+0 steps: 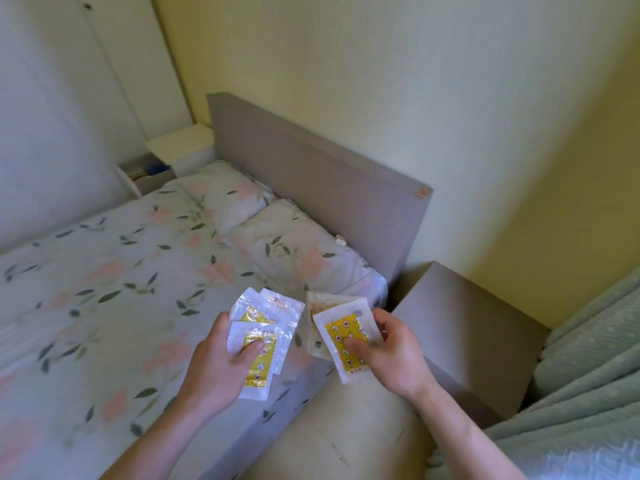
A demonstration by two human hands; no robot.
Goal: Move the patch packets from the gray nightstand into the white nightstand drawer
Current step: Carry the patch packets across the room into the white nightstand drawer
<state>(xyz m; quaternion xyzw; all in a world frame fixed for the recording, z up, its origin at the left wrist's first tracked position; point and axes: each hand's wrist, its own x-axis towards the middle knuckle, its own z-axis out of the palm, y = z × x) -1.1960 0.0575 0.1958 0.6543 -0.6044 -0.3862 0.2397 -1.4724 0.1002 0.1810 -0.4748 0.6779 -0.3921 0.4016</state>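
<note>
White nightstand [180, 147]: beyond the far left corner of the bed [104, 289], against the wall beside the headboard's left end; pale top.
Open drawer [147, 173]: pulled out from the white nightstand toward the bed's far side; small items inside, too blurred to tell.
Bed: floral cover, two pillows along the gray headboard [311, 178].
Left hand [221, 362]: above the bed's near edge, thumb pressed on top and fingers curled beneath, gripping a fan of patch packets [263, 327].
Left packets: white sleeves with yellow printed panels, overlapping; several, exact count unclear.
Right hand [391, 351]: just right of the bed's near corner, thumb and fingers pinching more packets [343, 332].
Right packets: one yellow-panelled packet in front, a brownish one behind it; apart from the left fan.
Gray nightstand [478, 327]: touching the bed's right side, below the headboard's right end.
Curtain [588, 375]: pale green folds right of the gray nightstand.
</note>
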